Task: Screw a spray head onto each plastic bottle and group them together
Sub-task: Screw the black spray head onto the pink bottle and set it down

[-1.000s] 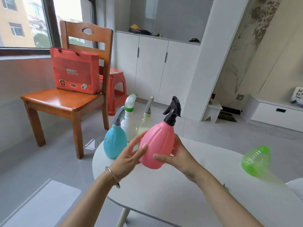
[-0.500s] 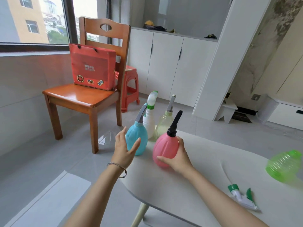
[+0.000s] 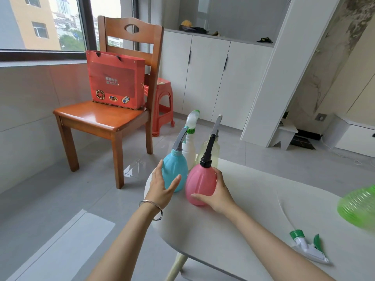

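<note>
Altogether four capped bottles [image 3: 199,184] (one uncapped [image 3: 358,207]).

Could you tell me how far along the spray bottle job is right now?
Done: blue bottle, white bottle and yellowish bottle stand capped and grouped. In hand: right hand sets the capped pink bottle beside them. Left: the green bottle needs the loose spray head.

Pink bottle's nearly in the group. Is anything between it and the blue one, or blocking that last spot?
Nothing visible stands in the way. The pink bottle, held by the right hand, stands on the table right beside the blue bottle, with only a thin gap. The left hand rests against the blue bottle's outer side, clear of that gap.
</note>
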`<state>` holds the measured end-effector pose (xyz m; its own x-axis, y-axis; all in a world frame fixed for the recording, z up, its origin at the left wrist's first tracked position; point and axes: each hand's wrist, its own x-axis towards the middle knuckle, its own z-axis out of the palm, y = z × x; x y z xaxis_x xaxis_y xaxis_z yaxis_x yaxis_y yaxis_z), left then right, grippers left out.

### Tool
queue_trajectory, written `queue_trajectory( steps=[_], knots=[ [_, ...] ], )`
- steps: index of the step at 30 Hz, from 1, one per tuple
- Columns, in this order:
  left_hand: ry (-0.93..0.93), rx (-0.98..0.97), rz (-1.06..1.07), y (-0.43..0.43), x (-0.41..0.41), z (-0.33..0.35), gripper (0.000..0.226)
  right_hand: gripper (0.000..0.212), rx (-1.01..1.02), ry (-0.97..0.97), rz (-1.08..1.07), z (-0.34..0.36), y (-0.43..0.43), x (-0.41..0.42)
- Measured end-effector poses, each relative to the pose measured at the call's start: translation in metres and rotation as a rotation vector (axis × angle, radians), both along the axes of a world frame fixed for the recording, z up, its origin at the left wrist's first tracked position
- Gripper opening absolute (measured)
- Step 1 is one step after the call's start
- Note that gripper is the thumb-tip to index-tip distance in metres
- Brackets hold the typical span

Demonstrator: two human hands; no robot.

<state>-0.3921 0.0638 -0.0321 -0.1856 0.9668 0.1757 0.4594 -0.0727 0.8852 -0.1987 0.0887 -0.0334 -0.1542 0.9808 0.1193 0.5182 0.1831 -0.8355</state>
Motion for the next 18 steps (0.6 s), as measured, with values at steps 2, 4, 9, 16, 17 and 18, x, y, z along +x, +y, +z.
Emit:
queue_trajectory(
  steps=[2,4,9,16,17,18],
  knots=[
    [-0.001,-0.011,-0.001,0.0011,0.0021,-0.0013,0.081,0.101,-0.001,0.002,0.003,-0.0001,-0.0002,0.0002],
    [-0.008,-0.025,-0.008,0.0027,0.0039,-0.0021,0.081,0.101,0.001,0.005,0.002,0.0000,-0.0002,-0.0004],
    [-0.020,-0.041,-0.004,0.0044,0.0047,-0.0036,0.082,0.102,-0.001,0.009,0.012,0.0002,0.0010,-0.0006],
    [-0.017,-0.052,0.013,0.0080,0.0043,-0.0067,0.083,0.099,0.019,0.040,0.001,-0.0001,0.0023,0.0036],
    [0.001,-0.040,0.035,0.0081,0.0046,-0.0065,0.083,0.098,0.023,0.041,0.006,-0.0001,0.0022,0.0033],
    [0.023,-0.022,0.064,0.0079,0.0049,-0.0055,0.082,0.099,0.026,0.040,0.009,-0.0002,0.0021,0.0031]
  ],
)
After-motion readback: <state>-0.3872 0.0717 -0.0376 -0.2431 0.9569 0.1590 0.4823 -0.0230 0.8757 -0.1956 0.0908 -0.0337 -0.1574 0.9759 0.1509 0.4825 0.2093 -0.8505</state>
